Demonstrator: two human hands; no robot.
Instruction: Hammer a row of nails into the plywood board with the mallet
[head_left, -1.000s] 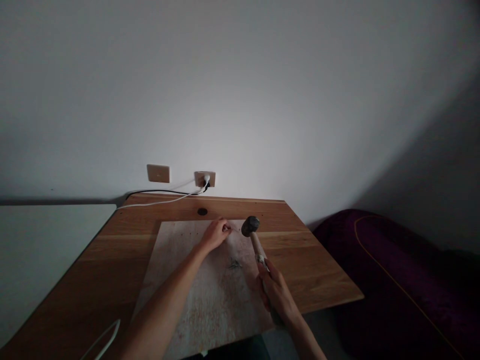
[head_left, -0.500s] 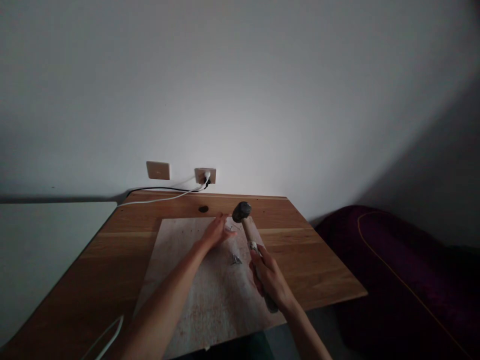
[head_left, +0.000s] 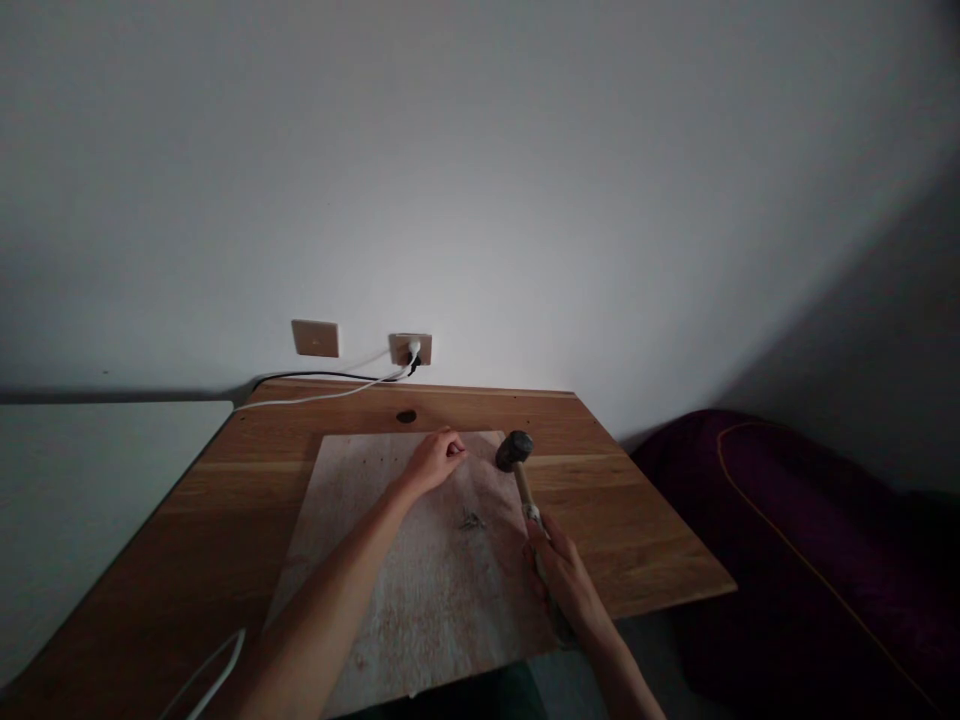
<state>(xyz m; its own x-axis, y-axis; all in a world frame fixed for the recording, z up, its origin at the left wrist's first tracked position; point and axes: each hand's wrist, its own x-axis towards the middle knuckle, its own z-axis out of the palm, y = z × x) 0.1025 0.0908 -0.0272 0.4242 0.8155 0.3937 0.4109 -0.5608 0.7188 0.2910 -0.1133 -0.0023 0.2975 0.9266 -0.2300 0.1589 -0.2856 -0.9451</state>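
My left hand (head_left: 435,461) is closed in a pinch over the far part of a pale wooden board (head_left: 405,570). Its fingertips meet at the spot where a small nail showed a moment earlier; the fingers now hide that nail. My right hand (head_left: 561,570) is wrapped round the wooden handle of a hammer (head_left: 516,452). The dark, blunt head is raised over the board's right edge, to the right of my left hand. A small pile of nails (head_left: 471,520) lies on the board between my hands.
The board rests on a wooden table (head_left: 645,540) against a white wall. White and black cables (head_left: 322,398) run from a wall socket (head_left: 411,349) along the table's back. At left is a pale panel (head_left: 105,500); a dark purple padded thing (head_left: 750,500) stands at right.
My left fingers have closed from a spread pose into a pinch, and the nail between them is no longer visible. The hammer has moved right and toward me, away from the left hand.
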